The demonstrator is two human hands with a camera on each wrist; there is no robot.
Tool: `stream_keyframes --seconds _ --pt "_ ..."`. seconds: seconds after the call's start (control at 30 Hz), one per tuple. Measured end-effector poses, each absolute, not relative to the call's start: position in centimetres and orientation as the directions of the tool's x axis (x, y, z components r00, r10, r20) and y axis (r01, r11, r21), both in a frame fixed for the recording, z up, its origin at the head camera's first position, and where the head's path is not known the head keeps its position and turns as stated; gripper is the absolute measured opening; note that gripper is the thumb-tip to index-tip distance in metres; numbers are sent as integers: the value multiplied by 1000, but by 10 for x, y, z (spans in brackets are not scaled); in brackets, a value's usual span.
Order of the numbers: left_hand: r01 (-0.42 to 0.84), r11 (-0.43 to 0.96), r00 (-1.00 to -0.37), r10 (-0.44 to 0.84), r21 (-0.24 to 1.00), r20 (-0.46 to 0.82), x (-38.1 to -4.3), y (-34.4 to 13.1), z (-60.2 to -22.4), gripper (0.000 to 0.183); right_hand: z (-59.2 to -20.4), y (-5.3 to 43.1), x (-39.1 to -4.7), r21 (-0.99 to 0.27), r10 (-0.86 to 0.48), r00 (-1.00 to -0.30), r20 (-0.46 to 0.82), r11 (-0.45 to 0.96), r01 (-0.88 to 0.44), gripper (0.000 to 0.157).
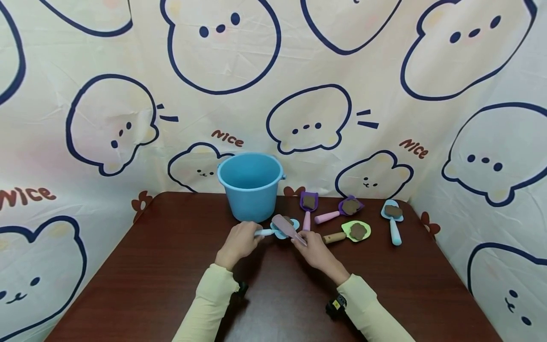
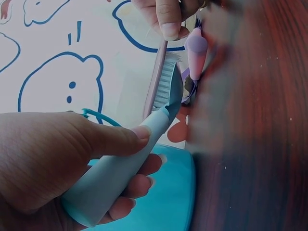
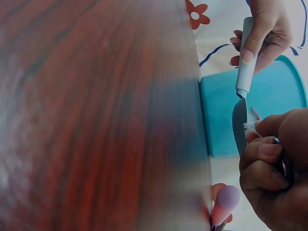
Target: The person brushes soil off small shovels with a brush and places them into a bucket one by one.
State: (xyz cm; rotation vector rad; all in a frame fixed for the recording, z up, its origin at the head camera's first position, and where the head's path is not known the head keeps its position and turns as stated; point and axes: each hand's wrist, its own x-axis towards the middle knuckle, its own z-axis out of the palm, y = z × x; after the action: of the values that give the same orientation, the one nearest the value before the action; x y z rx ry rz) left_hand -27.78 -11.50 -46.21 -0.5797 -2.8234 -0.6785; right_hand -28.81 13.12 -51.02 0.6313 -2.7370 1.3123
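In the head view my left hand (image 1: 238,243) grips the pale handle of a light-blue toy shovel (image 1: 265,232), held low in front of the bucket. Some brown material shows on its blade, partly hidden. My right hand (image 1: 318,251) holds a pinkish brush (image 1: 285,225) over that blade. Seen from the left wrist, the brush (image 2: 157,82) has its pale bristles turned to the blade (image 2: 176,89) and touching or nearly touching it. The left thumb lies along the shovel's handle (image 2: 113,175). From the right wrist, the right fingers hide most of the brush.
A blue bucket (image 1: 253,199) stands upright at the table's back edge. To the right lie two purple shovels (image 1: 308,201), a green one (image 1: 361,231) and another light-blue one (image 1: 393,213), each bearing a brown lump. A patterned cloth (image 1: 307,118) hangs behind the dark table (image 1: 149,275).
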Motion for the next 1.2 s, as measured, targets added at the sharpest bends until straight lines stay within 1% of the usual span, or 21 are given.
stream_keyframes --seconds 0.6,0.87,1.2 --pt "388 820 -920 318 420 229 -281 -116 -463 4 -509 138 -290 -740 -325 -926 193 572 -355 14" --pt "375 822 -925 305 428 226 -279 -117 -461 4 -511 144 -295 -729 -295 -931 214 586 -353 20" --pt "369 826 -928 301 427 219 -279 -117 -461 5 -512 150 -300 -759 -269 -944 190 570 -315 16"
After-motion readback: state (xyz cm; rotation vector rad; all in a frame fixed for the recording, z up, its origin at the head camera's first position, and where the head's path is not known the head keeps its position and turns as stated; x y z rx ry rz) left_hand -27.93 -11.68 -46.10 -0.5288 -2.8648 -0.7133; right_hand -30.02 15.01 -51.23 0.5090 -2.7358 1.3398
